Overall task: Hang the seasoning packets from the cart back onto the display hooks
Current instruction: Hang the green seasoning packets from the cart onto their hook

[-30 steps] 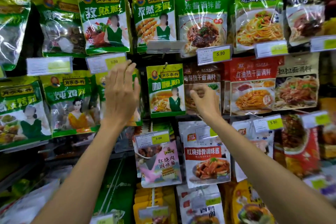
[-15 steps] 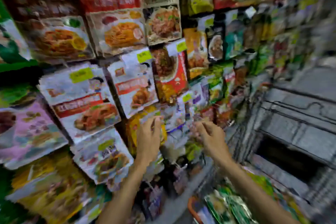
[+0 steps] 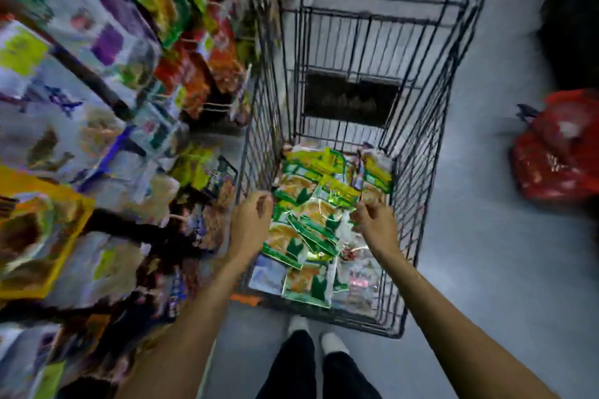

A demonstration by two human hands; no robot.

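**Two hands over the cart (image 3: 428,155)**

Two bare arms reach down into the wire cart. The left hand (image 3: 251,225) is over the cart's left side. Its fingers are softly curled and hold nothing. The right hand (image 3: 372,220) is over the cart's right side. Its fingers are curled too, with the tips down by the packets. The picture is too blurry to tell if they pinch one.

The seasoning packets (image 3: 308,214) lie in a messy pile on the floor of the cart, at the end close to the person. They are mostly green and yellow, and they lie flat on top of each other.

Left of the cart are the display shelves (image 3: 113,91), full of colorful bags, all smeared by blur. Right of the cart, well apart from it, a red bag (image 3: 557,159) sits on the gray floor. Just behind the cart's near end are two white shoes (image 3: 334,342) and black trousers (image 3: 291,363).
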